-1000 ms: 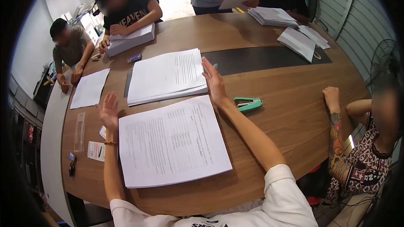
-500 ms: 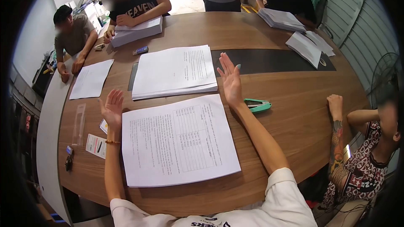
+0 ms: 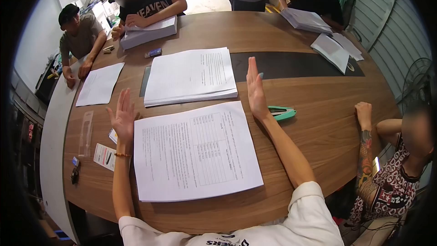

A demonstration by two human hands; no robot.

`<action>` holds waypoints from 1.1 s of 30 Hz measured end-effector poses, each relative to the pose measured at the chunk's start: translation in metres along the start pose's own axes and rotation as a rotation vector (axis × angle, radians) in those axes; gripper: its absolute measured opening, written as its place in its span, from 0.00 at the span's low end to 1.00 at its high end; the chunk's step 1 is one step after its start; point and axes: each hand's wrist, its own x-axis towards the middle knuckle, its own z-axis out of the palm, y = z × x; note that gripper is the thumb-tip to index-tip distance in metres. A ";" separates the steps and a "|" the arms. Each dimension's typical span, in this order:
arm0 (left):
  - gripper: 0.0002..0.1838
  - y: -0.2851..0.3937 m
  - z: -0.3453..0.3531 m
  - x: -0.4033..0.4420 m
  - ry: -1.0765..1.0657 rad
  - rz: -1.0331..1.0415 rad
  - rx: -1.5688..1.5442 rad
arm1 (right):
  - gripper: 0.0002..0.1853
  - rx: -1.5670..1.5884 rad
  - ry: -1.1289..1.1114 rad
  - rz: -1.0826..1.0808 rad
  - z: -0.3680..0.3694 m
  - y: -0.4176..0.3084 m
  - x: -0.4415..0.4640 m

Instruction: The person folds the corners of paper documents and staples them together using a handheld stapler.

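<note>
A stack of printed sheets lies in front of me, its top page showing text and a table grid. At its far left corner is my left hand, fingers stretched, holding nothing. My right hand stands raised past the far right corner, fingers straight and together, thumb apart, also holding nothing. Just beyond lies a second, thicker pile of printed sheets. A green stapler rests right beside my right wrist, partly hidden by it.
Along the left lie a clear ruler, a printed card and a sheet. Several people sit or stand around the table, some with paper stacks. A person's tattooed arm rests at the right edge.
My right hand has shifted slightly right and turned more edge-on. My left hand's fingers have straightened upward. At the back, a standing person's arm and the paper there have moved.
</note>
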 end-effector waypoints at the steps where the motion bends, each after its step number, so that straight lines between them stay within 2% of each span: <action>1: 0.42 0.000 0.003 -0.002 0.040 0.000 -0.153 | 0.34 0.000 0.000 0.001 0.006 0.002 0.000; 2: 0.42 -0.003 0.004 -0.005 0.049 -0.014 -0.150 | 0.34 0.013 -0.062 0.021 0.016 0.008 -0.007; 4: 0.43 -0.008 0.006 -0.002 -0.217 -0.090 -0.083 | 0.32 0.103 -0.119 0.018 0.020 0.011 -0.011; 5: 0.43 -0.003 0.003 -0.006 -0.212 -0.098 -0.080 | 0.32 0.109 -0.117 0.026 0.014 0.008 -0.012; 7: 0.43 0.014 -0.006 -0.015 0.099 -0.097 -0.260 | 0.32 0.071 0.004 0.017 -0.002 -0.006 -0.019; 9: 0.43 0.027 -0.013 -0.040 0.154 -0.109 -0.266 | 0.35 0.003 0.039 0.101 -0.006 -0.023 -0.039; 11: 0.44 0.040 -0.011 -0.069 0.210 -0.127 -0.273 | 0.36 0.125 0.040 0.256 -0.006 -0.039 -0.061; 13: 0.44 0.057 0.002 -0.099 0.310 -0.208 -0.416 | 0.36 0.133 0.046 0.280 -0.006 -0.059 -0.080; 15: 0.44 0.058 0.002 -0.116 0.361 -0.179 -0.415 | 0.36 0.133 0.039 0.297 -0.004 -0.060 -0.094; 17: 0.45 0.041 -0.011 -0.133 0.096 -0.190 -0.153 | 0.34 0.116 0.038 0.334 0.010 -0.047 -0.112; 18: 0.46 0.038 0.026 -0.131 0.105 -0.131 -0.080 | 0.35 0.141 -0.035 0.262 0.032 -0.051 -0.111; 21: 0.46 0.039 0.049 -0.128 0.084 -0.219 0.013 | 0.36 0.262 -0.056 0.330 0.039 -0.050 -0.110; 22: 0.46 0.038 0.048 -0.128 0.091 -0.228 0.011 | 0.37 0.340 -0.054 0.364 0.043 -0.056 -0.108; 26: 0.46 0.042 0.031 -0.130 0.025 -0.231 -0.089 | 0.37 0.299 -0.074 0.381 0.031 -0.061 -0.112; 27: 0.46 0.047 0.029 -0.127 -0.022 -0.223 -0.097 | 0.36 0.237 0.015 0.362 0.023 -0.065 -0.110; 28: 0.46 0.050 0.029 -0.127 -0.015 -0.212 -0.089 | 0.36 0.178 0.102 0.347 0.020 -0.065 -0.109; 30: 0.47 0.057 0.032 -0.130 0.127 -0.269 -0.337 | 0.38 0.116 0.058 0.352 0.034 -0.064 -0.111; 31: 0.47 0.040 0.030 -0.124 -0.163 -0.179 0.430 | 0.41 0.049 0.031 0.372 0.046 -0.069 -0.113; 33: 0.46 0.039 0.046 -0.128 0.034 -0.230 -0.013 | 0.41 0.130 -0.044 0.394 0.058 -0.073 -0.110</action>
